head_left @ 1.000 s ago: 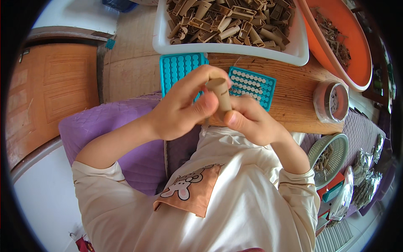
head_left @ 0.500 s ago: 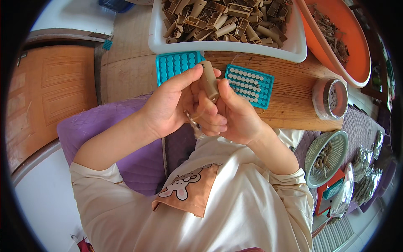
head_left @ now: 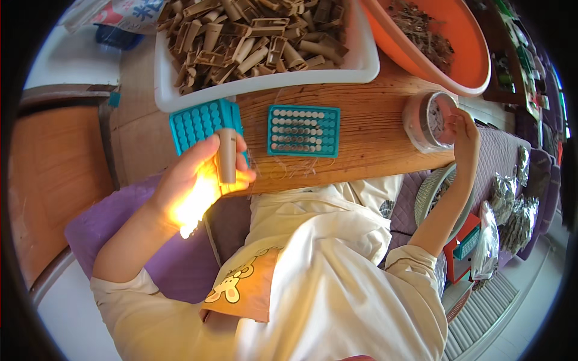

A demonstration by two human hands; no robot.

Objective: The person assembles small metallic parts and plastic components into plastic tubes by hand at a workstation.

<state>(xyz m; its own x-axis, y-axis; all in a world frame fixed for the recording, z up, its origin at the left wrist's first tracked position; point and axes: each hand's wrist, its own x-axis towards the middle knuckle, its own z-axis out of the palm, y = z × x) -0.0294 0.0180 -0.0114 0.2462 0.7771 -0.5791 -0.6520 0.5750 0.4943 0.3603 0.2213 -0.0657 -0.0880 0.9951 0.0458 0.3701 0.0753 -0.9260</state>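
Observation:
My left hand (head_left: 198, 174) grips a tan, cork-shaped plastic housing (head_left: 227, 156), upright between thumb and fingers. Over the palm below it shines a dazzling yellow-white glow (head_left: 195, 207), too bright to show its source. Out to the right, my right hand (head_left: 465, 129) reaches over the rim of a round container (head_left: 435, 117) wrapped in clear plastic. Its fingers are bent together with the tips inside; what they pinch, if anything, is hidden. A teal tray (head_left: 330, 129) with rows of small round discs, white and silvery, lies on the wooden table between the hands.
Behind stands a white bin (head_left: 265, 84) heaped with tan plastic housings. An orange basin (head_left: 469, 66) with thin tangled pieces is at its right. Teal trays (head_left: 195, 123) are stacked near my left hand. A grey-green basket (head_left: 424, 195) sits beside my right forearm.
My hands have parted. The left has moved left with the housing, and a bright glow has appeared there. My right hand let go and moved to the round container. The view has shifted right.

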